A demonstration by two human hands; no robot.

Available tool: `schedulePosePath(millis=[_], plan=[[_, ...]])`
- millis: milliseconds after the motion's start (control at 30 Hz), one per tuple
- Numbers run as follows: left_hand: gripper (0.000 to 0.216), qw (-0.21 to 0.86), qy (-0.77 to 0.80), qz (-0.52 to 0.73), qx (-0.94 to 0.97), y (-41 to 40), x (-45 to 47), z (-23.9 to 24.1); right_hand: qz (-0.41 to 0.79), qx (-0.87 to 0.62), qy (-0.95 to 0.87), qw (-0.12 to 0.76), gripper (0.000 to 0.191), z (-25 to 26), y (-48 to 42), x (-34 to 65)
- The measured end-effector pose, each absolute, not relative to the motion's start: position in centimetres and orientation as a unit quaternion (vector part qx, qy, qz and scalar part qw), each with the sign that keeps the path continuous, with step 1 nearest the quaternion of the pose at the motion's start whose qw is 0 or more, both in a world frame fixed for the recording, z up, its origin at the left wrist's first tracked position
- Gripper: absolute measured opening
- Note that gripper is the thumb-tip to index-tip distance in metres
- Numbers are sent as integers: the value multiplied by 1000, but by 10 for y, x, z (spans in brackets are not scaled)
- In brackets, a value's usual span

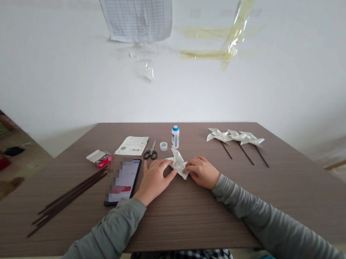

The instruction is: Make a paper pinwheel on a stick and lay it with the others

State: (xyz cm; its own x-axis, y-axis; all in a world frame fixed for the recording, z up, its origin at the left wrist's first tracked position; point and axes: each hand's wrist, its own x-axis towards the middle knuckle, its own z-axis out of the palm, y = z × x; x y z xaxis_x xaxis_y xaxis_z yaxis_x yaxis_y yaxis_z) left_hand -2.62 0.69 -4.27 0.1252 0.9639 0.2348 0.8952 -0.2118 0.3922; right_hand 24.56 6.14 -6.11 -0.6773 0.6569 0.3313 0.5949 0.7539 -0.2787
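A folded printed-paper pinwheel [178,161] lies on the table between my two hands, one blade pointing up and away. My left hand [155,179] holds its left side, with the thumb and forefinger on the paper. At the right blade, my right hand [202,172] has its fingers curled and closed on the edge. The fingertips partly cover the paper. Just beyond stand a white glue bottle with a blue cap [175,137] and a small translucent cup [163,146]. Black-handled scissors [150,153] lie beyond my left hand.
Three finished paper pinwheels on dark sticks [239,137] lie at the back right. To the left are a phone [124,181], a bundle of dark sticks [70,197], an open red-and-white box [99,158] and a stack of paper [132,145]. A wall [193,95] rises behind the table.
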Motion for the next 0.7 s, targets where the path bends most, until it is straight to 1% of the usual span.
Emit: schedulePosePath(millis=[167,267,467,700], plan=[[34,75,615,229,750,7,-27,-43,76,-339,-911,221,27,-63,64,246],[34,73,619,227,748,7,-27,-44,78,-331,-912,231,21,-65,66,247],[32,65,621,220,750,7,-26,-43,89,-352,-901,236,22,-71,71,248],[34,67,620,204,754,6,-25,-40,103,-394,-878,252,21,-77,74,243]])
